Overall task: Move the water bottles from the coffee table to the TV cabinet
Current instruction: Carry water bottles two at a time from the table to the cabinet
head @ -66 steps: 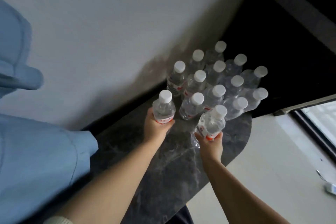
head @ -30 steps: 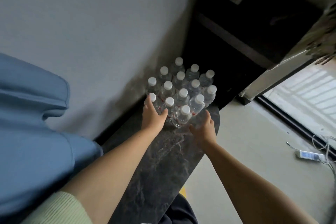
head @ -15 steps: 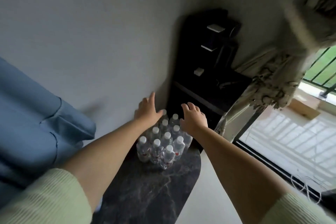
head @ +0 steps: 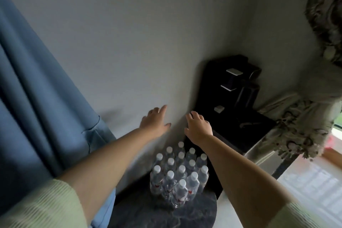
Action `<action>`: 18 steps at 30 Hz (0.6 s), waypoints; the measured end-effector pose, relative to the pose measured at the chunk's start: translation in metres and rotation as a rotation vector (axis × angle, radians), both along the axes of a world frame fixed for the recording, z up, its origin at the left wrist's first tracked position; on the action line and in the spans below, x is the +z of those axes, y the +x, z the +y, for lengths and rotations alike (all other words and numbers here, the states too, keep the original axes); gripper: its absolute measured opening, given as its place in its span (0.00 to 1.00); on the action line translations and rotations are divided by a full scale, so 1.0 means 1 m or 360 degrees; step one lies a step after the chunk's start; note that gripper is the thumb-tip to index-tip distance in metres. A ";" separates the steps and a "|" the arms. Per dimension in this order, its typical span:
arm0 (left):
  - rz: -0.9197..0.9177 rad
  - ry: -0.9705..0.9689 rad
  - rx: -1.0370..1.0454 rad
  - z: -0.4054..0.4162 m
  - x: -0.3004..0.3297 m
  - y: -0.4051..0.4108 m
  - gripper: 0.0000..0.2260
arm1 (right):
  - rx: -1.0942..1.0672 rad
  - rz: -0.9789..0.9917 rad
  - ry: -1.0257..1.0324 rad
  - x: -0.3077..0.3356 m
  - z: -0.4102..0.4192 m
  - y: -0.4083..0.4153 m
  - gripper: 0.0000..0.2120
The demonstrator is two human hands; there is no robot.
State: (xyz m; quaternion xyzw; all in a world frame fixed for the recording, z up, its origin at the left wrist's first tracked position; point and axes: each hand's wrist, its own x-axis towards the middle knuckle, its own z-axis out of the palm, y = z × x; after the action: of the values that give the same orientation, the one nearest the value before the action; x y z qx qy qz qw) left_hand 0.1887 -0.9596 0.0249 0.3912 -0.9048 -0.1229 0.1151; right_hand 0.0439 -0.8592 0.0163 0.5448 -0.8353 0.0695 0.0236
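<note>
Clear plastic water bottles (head: 178,175) with white caps stand upright in one tight cluster at the far end of the dark marbled cabinet top (head: 148,214), beside the grey wall (head: 148,33); about fourteen caps can be counted, though the back ones blur together. Two hands are raised above the cluster, touching no bottle. The left hand (head: 154,122) has its fingers spread and relaxed, holding nothing. The right hand (head: 199,127) is likewise loose and holding nothing, palm down. One blue curtain (head: 37,98) hangs at the left, one black appliance (head: 231,98) stands behind the bottles, and one patterned curtain (head: 305,126) hangs at the right.
</note>
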 end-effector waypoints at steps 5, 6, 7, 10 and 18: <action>0.0017 0.0019 0.0246 -0.006 -0.001 0.013 0.31 | 0.0315 -0.0036 0.0011 -0.003 -0.029 0.001 0.25; 0.0027 0.0031 0.0322 -0.005 -0.003 0.016 0.31 | 0.0382 -0.0035 0.0018 -0.005 -0.034 0.000 0.25; 0.0033 0.0056 0.0394 -0.003 -0.005 0.018 0.31 | 0.0433 -0.0037 0.0029 -0.006 -0.037 -0.001 0.26; 0.0018 0.0125 0.0646 0.011 -0.018 0.022 0.31 | 0.0637 -0.0017 0.0051 -0.014 -0.045 -0.005 0.25; -0.0042 0.0157 0.1085 0.073 -0.042 0.060 0.32 | 0.1139 -0.0030 0.0080 -0.033 -0.044 0.029 0.25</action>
State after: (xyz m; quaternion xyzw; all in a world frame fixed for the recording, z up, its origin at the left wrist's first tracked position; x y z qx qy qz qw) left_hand 0.2486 -0.8868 -0.0175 0.6777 -0.7164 -0.1158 0.1187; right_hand 0.0724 -0.9036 -0.0166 0.8026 -0.5932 0.0578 -0.0235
